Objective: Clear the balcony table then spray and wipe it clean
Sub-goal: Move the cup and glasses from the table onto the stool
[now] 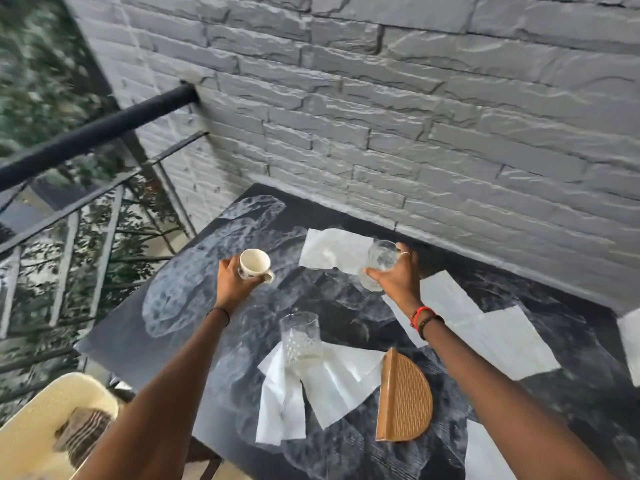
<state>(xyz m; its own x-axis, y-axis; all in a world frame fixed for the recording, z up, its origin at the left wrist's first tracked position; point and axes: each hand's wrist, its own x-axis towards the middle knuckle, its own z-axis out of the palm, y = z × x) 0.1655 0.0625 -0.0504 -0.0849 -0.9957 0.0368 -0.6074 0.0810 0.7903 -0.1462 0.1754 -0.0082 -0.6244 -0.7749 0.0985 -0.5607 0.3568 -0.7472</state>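
Soft, even daylight, faint shadows, motion blur on foliage point(41, 57), wide-angle bending at edges.

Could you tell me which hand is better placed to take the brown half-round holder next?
Probably the right hand: the holder lies beside its forearm, far from the left hand. Both are full, though, right gripping a glass, left a cup.

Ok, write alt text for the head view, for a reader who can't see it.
Over a dark marbled table, the left hand holds a white mug and the right hand holds a clear glass. A second glass stands on white napkins beside a brown half-round woven object; a grey stone wall runs behind.
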